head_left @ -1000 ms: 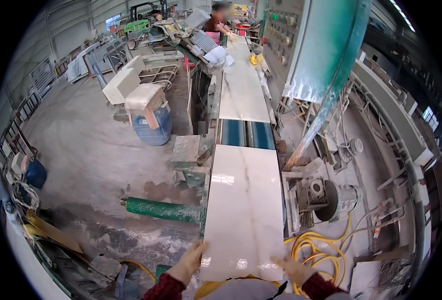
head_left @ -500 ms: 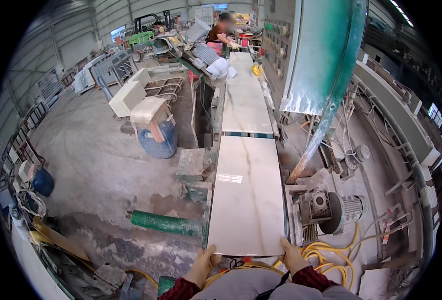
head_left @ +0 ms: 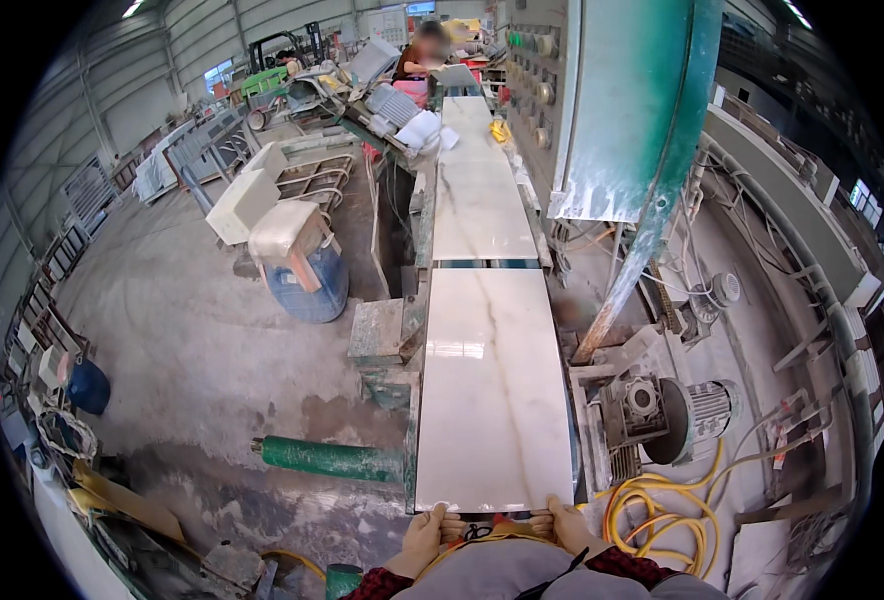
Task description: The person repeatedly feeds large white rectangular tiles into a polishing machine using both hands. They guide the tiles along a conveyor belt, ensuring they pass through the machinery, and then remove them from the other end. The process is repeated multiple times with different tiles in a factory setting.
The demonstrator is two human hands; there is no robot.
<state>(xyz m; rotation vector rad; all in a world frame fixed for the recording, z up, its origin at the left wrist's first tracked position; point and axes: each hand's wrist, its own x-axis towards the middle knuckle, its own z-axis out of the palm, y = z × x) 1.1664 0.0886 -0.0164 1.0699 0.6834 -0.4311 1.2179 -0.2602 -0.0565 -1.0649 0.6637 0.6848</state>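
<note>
A glossy white stone slab (head_left: 487,390) with a brown vein lies lengthwise on the conveyor in front of me. At its near edge, toward the left corner, my left hand (head_left: 426,532) grips it with the thumb by the top and the fingers curled along the edge. My right hand (head_left: 566,526) holds the same edge near the right corner in the same way. Fingertips of both hands point inward, partly below the slab. A second veined slab (head_left: 482,205) lies just beyond, across a narrow gap.
At the conveyor's far end a person (head_left: 417,62) handles a pale panel (head_left: 454,75). A blue barrel (head_left: 307,285) and a green roller (head_left: 332,458) are on the left. To the right stand a motor (head_left: 710,415), a coiled yellow hose (head_left: 627,515) and a green-white machine housing (head_left: 627,110).
Both my hands have shifted from the slab's near corners inward along its near edge, fingers now turned toward each other. The gap between slabs looks narrower. The far person now has a panel raised.
</note>
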